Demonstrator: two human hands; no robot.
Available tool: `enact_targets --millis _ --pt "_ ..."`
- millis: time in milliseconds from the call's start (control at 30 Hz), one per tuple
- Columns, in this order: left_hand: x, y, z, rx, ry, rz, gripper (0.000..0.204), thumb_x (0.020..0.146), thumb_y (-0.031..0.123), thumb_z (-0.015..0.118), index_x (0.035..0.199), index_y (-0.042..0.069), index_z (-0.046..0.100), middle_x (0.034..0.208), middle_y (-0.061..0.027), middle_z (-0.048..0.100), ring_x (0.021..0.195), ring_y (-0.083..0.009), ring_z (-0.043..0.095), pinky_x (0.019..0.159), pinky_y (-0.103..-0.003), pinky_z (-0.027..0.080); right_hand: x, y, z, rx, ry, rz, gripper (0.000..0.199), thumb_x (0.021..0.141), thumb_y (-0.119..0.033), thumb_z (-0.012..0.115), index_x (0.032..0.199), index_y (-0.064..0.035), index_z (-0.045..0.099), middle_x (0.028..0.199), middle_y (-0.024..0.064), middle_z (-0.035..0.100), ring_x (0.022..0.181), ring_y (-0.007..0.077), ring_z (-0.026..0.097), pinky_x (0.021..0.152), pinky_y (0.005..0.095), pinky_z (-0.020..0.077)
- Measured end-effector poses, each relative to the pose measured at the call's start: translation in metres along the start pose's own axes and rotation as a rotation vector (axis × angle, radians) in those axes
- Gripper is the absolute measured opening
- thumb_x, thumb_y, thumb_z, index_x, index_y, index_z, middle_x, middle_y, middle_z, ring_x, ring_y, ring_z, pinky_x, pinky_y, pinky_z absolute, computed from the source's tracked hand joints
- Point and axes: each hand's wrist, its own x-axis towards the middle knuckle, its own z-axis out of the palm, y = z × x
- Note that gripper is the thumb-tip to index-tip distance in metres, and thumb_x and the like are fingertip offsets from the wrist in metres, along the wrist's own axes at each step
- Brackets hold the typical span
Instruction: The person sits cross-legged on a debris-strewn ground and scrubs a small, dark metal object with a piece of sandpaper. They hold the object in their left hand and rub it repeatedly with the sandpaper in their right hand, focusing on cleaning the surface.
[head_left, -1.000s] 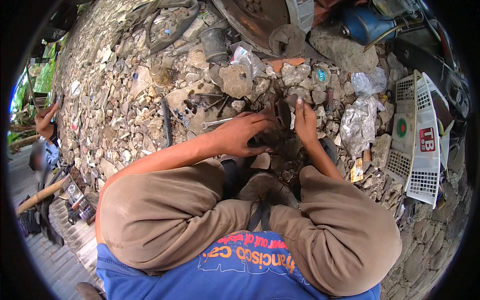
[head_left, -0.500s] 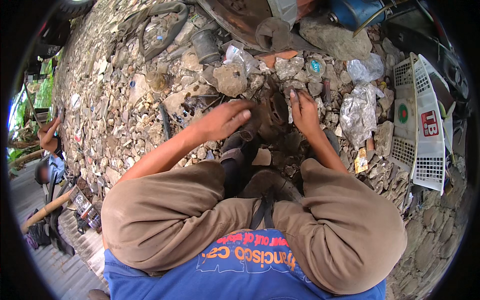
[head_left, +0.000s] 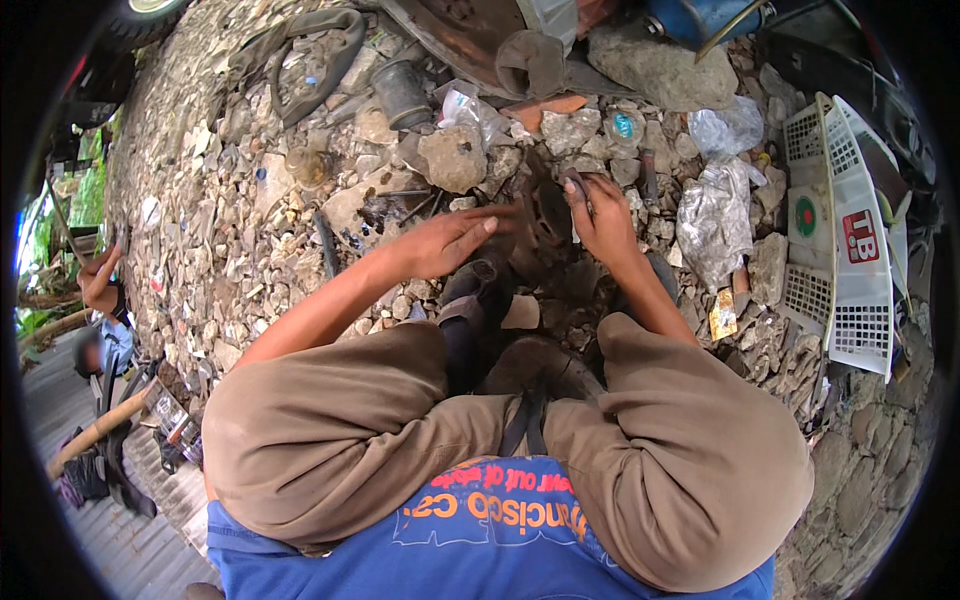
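Between my feet a dark, rusty metal part (head_left: 548,212) with a rounded edge stands on the stony ground. My left hand (head_left: 455,243) reaches in from the left with its fingers stretched flat over the near left side of the part; its fingertips are smeared by motion. On the right, my right hand (head_left: 603,218) has its fingers bent in a pinch beside the part's right edge. A small dark piece shows at its fingertips, too small to name. My dark shoe (head_left: 474,295) is just below my left hand.
A flat stone with black oily stains (head_left: 365,215) lies left of the part, near a dark can (head_left: 401,95). Crumpled silver plastic (head_left: 715,212) and a white plastic crate (head_left: 858,250) are on the right. A big rock (head_left: 660,68) sits at the back. Another person (head_left: 105,300) is far left.
My right hand has drawn slightly nearer and closer to the part, its fingers more bent. The left hand has shifted a little left. The whole view has moved slightly.
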Motion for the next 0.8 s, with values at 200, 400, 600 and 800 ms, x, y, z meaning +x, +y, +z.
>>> enact_targets --millis 200,400,600,800 --pt "0.01 0.0 -0.011 -0.049 0.035 -0.217 0.07 0.111 0.052 0.024 0.135 -0.004 0.059 0.129 -0.0297 0.064 0.129 -0.0428 0.056 0.109 -0.046 0.042 -0.003 -0.003 -0.003 0.005 -0.018 0.006 0.022 0.097 -0.013 0.064 0.108 0.0054 0.07 0.098 0.023 0.07 0.092 0.0429 0.066 0.082 0.0469 0.0524" --pt "0.003 -0.034 -0.003 -0.03 0.091 -0.428 0.077 0.11 0.056 0.02 0.136 -0.006 0.059 0.13 -0.0279 0.065 0.128 -0.0389 0.059 0.11 -0.044 0.041 -0.003 0.003 0.0 0.027 -0.042 0.045 0.021 0.098 -0.01 0.064 0.112 0.0046 0.07 0.098 0.0228 0.071 0.089 0.0416 0.069 0.078 0.0429 0.0543" --pt "0.014 0.002 0.008 -0.276 0.096 0.039 0.059 0.113 0.042 0.03 0.128 -0.003 0.065 0.128 -0.0229 0.067 0.125 -0.0318 0.06 0.112 -0.037 0.041 -0.005 0.003 0.002 0.053 -0.043 0.049 0.023 0.099 -0.013 0.064 0.112 0.0044 0.07 0.097 0.0237 0.07 0.088 0.0419 0.069 0.077 0.0435 0.0543" --pt "0.012 -0.028 -0.002 -0.111 0.125 -0.314 0.068 0.112 0.05 0.022 0.136 0.0 0.062 0.133 -0.0224 0.065 0.129 -0.0326 0.058 0.115 -0.038 0.038 -0.004 -0.004 0.002 0.074 -0.038 0.083 0.025 0.099 -0.015 0.064 0.112 0.0043 0.071 0.094 0.0242 0.07 0.086 0.0434 0.067 0.076 0.0453 0.0537"
